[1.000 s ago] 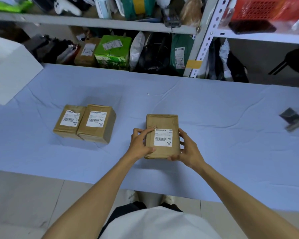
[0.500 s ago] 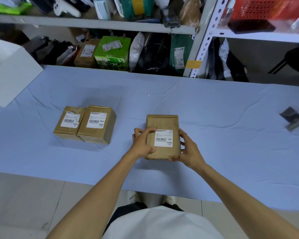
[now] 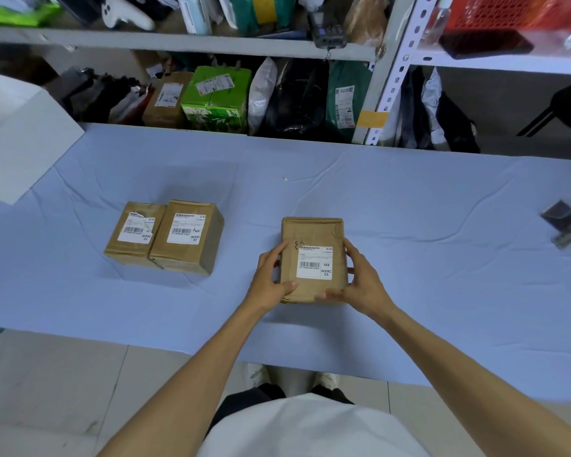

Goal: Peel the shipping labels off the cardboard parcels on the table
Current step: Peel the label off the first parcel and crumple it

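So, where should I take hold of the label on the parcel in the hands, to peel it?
Pinch the top left corner of the label, coming from the left hand side: that corner looks already lifted off the parcel, and that hand is nearest.

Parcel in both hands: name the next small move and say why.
Probably pinch the upper-left corner of the shipping label with the left hand, whose fingers lie beside it. The label is not yet peeled off the parcel, and the right hand grips the opposite side, steadying it.
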